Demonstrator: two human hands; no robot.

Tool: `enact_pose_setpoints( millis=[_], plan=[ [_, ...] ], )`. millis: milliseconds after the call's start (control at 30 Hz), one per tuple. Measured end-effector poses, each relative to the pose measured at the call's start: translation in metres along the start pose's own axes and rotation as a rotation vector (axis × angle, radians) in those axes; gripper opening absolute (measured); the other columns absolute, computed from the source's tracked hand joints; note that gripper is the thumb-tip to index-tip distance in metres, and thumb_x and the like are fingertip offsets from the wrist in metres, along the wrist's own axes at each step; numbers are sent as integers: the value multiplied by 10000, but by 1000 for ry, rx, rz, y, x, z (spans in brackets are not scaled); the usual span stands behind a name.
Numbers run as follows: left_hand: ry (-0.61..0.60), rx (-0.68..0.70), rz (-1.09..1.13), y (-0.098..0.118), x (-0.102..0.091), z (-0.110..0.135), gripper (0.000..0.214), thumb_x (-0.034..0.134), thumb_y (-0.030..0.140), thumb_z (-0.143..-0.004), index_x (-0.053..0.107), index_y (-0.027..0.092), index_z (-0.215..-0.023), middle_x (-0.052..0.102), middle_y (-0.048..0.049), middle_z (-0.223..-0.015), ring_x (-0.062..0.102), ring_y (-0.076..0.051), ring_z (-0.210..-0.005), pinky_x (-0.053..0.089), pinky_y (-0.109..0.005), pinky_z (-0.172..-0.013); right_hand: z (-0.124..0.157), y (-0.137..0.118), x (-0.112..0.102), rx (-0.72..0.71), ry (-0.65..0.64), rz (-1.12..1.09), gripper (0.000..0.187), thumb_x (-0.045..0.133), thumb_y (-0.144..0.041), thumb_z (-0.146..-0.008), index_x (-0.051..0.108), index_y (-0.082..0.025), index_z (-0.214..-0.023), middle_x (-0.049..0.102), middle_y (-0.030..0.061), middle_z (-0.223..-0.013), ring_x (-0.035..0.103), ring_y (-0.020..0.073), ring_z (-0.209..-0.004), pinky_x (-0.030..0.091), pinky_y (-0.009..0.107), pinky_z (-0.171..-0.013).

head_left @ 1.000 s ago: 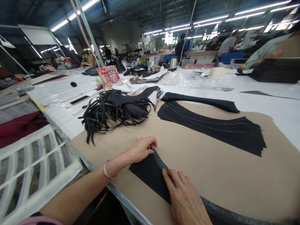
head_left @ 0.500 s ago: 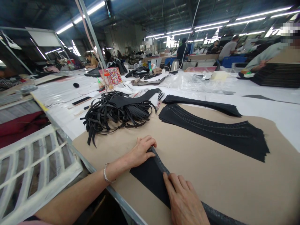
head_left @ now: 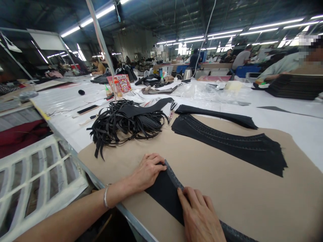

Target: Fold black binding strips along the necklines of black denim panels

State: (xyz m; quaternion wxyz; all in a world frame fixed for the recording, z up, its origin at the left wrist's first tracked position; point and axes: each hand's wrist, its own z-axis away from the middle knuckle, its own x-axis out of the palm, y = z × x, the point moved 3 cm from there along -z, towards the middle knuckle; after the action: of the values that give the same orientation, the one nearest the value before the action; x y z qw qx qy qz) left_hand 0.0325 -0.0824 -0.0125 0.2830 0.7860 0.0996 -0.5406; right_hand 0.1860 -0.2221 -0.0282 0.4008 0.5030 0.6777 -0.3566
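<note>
A curved black fabric piece point(head_left: 165, 195) lies on the tan sheet in front of me, with a greyish strip point(head_left: 174, 176) along its far edge. At the piece's upper end, my left hand point(head_left: 151, 171) is closed, thumb and fingers gripping the corner beside the strip. My right hand point(head_left: 202, 215) lies lower on the same piece, its fingers bent and closed together on the strip edge, thumb tucked against the fabric. The right palm hides the middle of the piece, and its lower end runs out past the hand at the bottom.
A heap of black strips point(head_left: 128, 124) sits beyond my left hand. Stacked black curved pieces point(head_left: 227, 144) lie to the right on the tan sheet point(head_left: 252, 195). A white slatted rack point(head_left: 42, 178) stands left of the table edge. Another person holds a dark stack point(head_left: 294, 85) at far right.
My left hand has shifted slightly at the upper end of the fabric, its wrist lower and further left. My right hand stays nearly in place. The view has turned a little right.
</note>
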Motion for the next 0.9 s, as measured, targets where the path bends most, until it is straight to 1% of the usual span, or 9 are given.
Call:
enact_pose_setpoints(
  millis=[67, 167, 233, 300, 367, 467, 633, 733, 900],
  plan=[
    [18, -56, 91, -4, -6, -8, 242, 504, 74, -869, 652, 230, -979, 622, -23, -1107, 507, -188, -1096, 335, -361, -931, -6, 1, -1, 73, -28, -59, 374, 489, -65, -736, 623, -184, -1065, 626, 83, -1068, 546, 235, -934, 380, 363, -783],
    [-10, -74, 171, -9, -14, -24, 346, 551, 63, -816, 579, 228, -1119, 615, -24, -1153, 501, -185, -1123, 315, -353, -965, -24, 0, -2, 262, -148, -141, 302, 468, -172, -873, 560, -190, -1160, 601, 100, -1137, 543, 247, -997, 378, 384, -832],
    [-119, -25, 157, -9, -16, -35, 394, 564, 66, -803, 556, 239, -1156, 614, -22, -1176, 489, -196, -1147, 276, -368, -989, -40, -2, -2, 394, -261, -171, 324, 477, -221, -898, 517, -168, -1215, 614, 108, -1097, 550, 257, -997, 382, 396, -840],
    [-263, 33, 118, -9, -16, -44, 376, 574, 67, -794, 576, 243, -1126, 628, -20, -1149, 496, -207, -1130, 255, -379, -974, -56, -5, -1, 481, -350, -188, 315, 500, -240, -895, 522, -156, -1198, 624, 109, -1059, 552, 270, -1005, 382, 403, -850],
    [-375, 80, 81, -9, -15, -53, 331, 592, 75, -782, 607, 239, -1069, 644, -16, -1084, 512, -210, -1083, 250, -378, -938, -69, -6, 1, 534, -399, -202, 276, 526, -237, -879, 546, -154, -1141, 631, 107, -1035, 550, 283, -1013, 377, 408, -855],
    [-462, 140, 55, -10, -14, -62, 218, 629, 101, -759, 652, 231, -932, 651, -1, -971, 519, -210, -1022, 240, -369, -900, -80, -4, 5, 581, -429, -247, 181, 556, -226, -850, 582, -172, -1021, 649, 87, -972, 564, 283, -976, 384, 382, -810],
    [-487, 193, 89, -12, -12, -68, 132, 662, 100, -739, 666, 217, -800, 653, 31, -854, 547, -178, -938, 249, -338, -882, -78, 0, 13, 581, -363, -330, 96, 551, -168, -820, 605, -195, -895, 650, 55, -881, 581, 245, -889, 396, 325, -728],
    [-460, 211, 113, -14, -11, -66, 164, 658, 79, -744, 679, 226, -814, 668, 45, -823, 568, -160, -909, 253, -336, -884, -72, 0, 17, 549, -263, -394, 127, 515, -122, -816, 600, -194, -878, 636, 50, -887, 580, 220, -872, 417, 309, -737],
    [-393, 249, 120, -20, -10, -62, 155, 649, 112, -780, 707, 254, -799, 695, 23, -866, 553, -179, -984, 197, -386, -974, -63, -3, 21, 495, -149, -453, 219, 455, -69, -820, 613, -202, -891, 609, 38, -866, 583, 184, -817, 446, 289, -742]
  ],
)
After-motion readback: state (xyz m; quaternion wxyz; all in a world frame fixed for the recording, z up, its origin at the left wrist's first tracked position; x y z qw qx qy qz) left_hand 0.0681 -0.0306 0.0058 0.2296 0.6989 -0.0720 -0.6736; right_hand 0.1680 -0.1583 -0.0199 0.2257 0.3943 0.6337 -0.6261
